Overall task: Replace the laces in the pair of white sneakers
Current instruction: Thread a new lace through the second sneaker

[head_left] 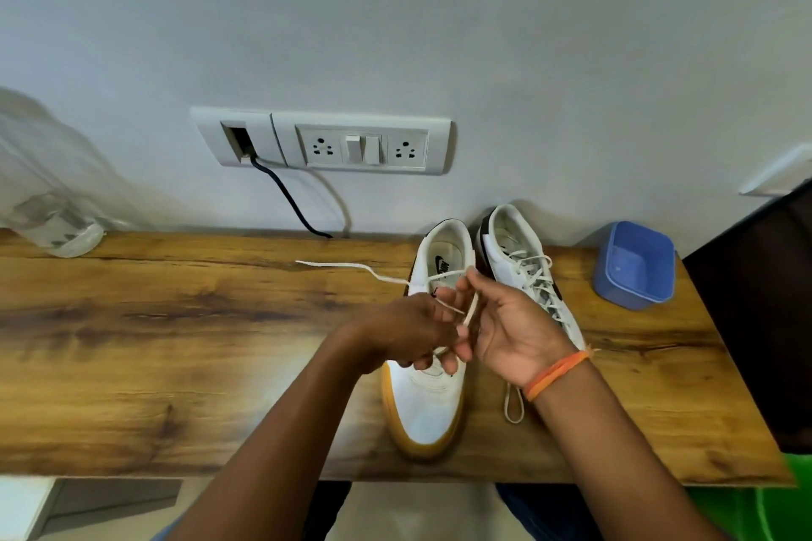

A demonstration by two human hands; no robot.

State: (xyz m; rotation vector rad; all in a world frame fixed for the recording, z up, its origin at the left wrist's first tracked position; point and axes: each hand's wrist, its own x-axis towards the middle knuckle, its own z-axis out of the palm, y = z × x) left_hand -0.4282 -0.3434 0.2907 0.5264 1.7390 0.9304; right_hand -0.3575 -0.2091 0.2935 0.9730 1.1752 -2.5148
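Two white sneakers stand on the wooden table point(175, 343), toes toward me. The left sneaker point(426, 404) has a tan sole, and both my hands work over its middle. My left hand point(404, 329) curls down onto the eyelet area, fingers gripping the lace there. My right hand point(505, 329) pinches a white lace point(351, 267) between fingertips; one end of the lace trails left across the table. The right sneaker point(523, 264) is laced, with a loop of its lace point(513, 406) lying near my right wrist.
A blue plastic tub point(635, 264) sits at the table's right end. A clear bottle point(52, 206) stands at the far left. A wall socket panel point(325, 143) with a black cable is behind. A dark chair back point(764, 299) stands on the right.
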